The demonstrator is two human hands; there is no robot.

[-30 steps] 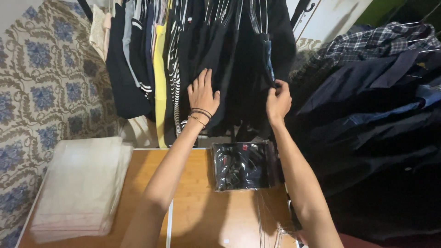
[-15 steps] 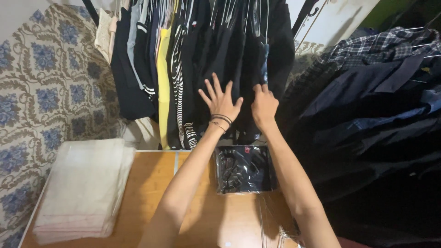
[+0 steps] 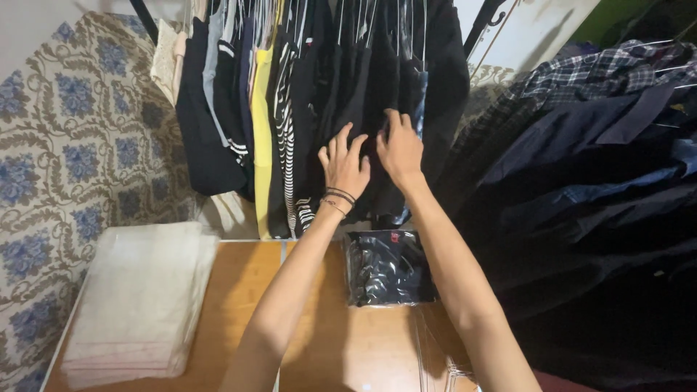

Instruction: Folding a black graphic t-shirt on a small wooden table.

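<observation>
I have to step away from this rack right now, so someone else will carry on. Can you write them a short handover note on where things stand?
Left hand: open, fingers spread flat on the dark hanging garments.
Right hand: beside it, pressed into the same dark clothes; grip unclear.
Done: one dark folded garment in a clear bag lies on the wooden table, below the rack.
Also there: a stack of pale flat bags at the table's left end.
Left: no garment is off the rack yet.

Black garments (image 3: pixel 377 80) hanging upright on rack, packed tight.
</observation>
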